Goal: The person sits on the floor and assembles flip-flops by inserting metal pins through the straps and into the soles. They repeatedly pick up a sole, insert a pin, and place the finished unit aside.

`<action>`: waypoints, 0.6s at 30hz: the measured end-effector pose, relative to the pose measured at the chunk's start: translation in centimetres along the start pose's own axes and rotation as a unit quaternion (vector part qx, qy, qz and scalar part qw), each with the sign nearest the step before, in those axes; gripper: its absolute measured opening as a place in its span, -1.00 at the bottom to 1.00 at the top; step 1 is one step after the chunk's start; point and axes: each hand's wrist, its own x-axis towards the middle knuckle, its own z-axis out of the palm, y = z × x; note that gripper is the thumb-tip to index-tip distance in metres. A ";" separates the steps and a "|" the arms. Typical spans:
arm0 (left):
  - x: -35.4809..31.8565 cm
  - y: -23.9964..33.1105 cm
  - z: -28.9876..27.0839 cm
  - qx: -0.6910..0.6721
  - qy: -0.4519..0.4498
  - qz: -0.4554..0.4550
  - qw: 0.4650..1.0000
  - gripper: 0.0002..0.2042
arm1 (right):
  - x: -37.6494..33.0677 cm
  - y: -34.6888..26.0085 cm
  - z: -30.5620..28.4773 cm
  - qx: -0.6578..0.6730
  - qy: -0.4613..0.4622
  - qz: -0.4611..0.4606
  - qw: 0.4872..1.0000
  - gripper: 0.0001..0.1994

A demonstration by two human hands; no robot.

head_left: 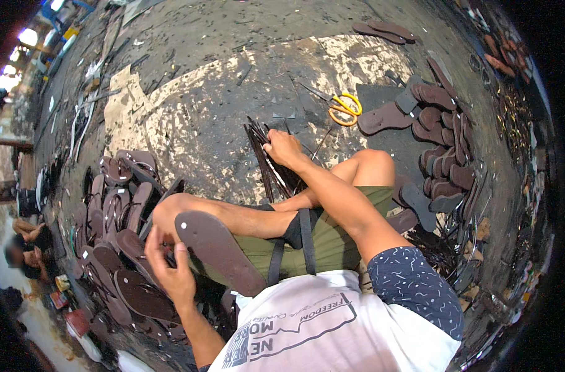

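A brown sandal sole (pixel 217 251) with small holes lies across my lap and left thigh. Beside its left edge is my left hand (pixel 171 263), slightly blurred, thumb and fingers apart with nothing visible between them. My right hand (pixel 284 149) reaches past my crossed shins to a bundle of thin dark strap strips (pixel 267 164) lying on the floor. Its fingers are curled closed on the upper part of the strips; the fingertips are partly hidden. A pair of scissors (pixel 344 110) with yellow handles lies on the floor beyond that hand, to the right.
Many dark finished sandals (pixel 118 211) are heaped at my left. On the right, brown soles (pixel 440 142) are piled, with more dark strips (pixel 437 251) near my right elbow. Two soles (pixel 385 31) lie far off. A person (pixel 31 248) sits at the far left.
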 end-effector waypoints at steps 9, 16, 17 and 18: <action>7.3 5.6 5.8 -0.081 -0.138 0.147 0.976 -0.62 | -7.5 -7.8 -9.9 0.192 0.070 -0.143 0.968 -0.76; 7.3 7.1 7.8 -0.316 -0.066 -0.065 0.944 -0.74 | -12.5 -10.0 -10.7 0.320 -0.159 -0.142 0.923 -0.75; 8.0 5.5 6.9 -0.427 -0.010 -0.056 0.903 -0.72 | -11.6 -8.5 -10.0 0.309 -0.175 -0.144 0.924 -0.75; 8.3 5.4 5.7 -0.445 0.046 -0.037 0.894 -0.69 | -9.9 -6.8 -9.1 0.254 -0.120 -0.166 0.945 -0.74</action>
